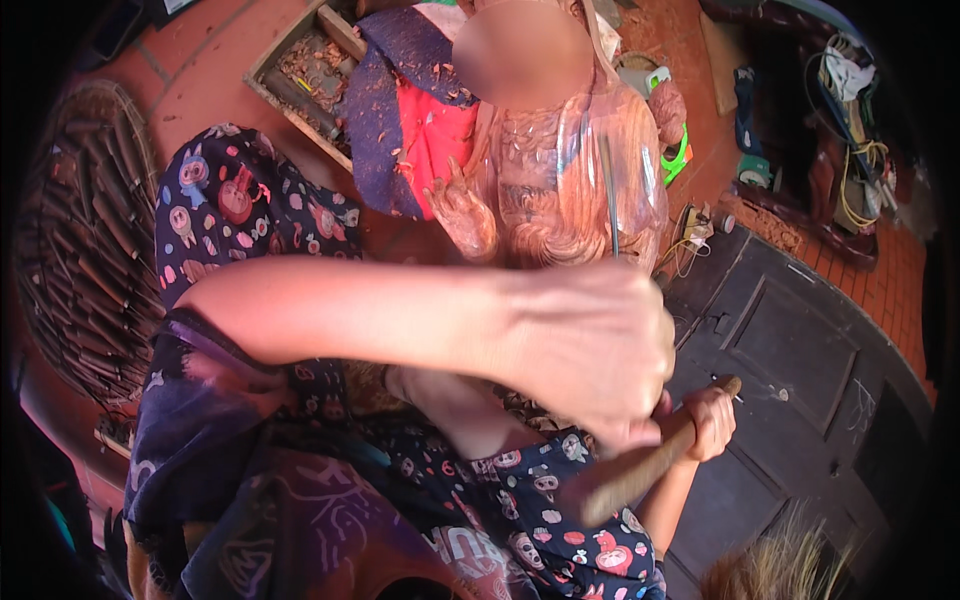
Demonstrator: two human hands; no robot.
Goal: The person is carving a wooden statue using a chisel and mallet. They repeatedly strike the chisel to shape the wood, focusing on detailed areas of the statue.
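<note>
My left hand (600, 345) reaches across from the left with its fingers closed in a fist. A thin, dark metal carving chisel (611, 205) runs up from this fist along the front of a glossy reddish-brown carved wooden statue (545, 200). Its grip is hidden inside the fist. To the right and lower, my right hand (712, 424) is wrapped round a club-shaped wooden mallet (645, 470), close to one end. The mallet's thick end is smeared by motion and sits over my patterned trousers. Beside the statue's robe its carved hand (463, 215) sticks out.
A round basket (85, 240) full of wooden-handled tools stands at the left. Behind the statue are a wooden tray (300, 85) of shavings and a dark cloth (375, 130) strewn with chips. A dark panelled board (790, 350) lies right; cords and rags (850, 90) are at far right.
</note>
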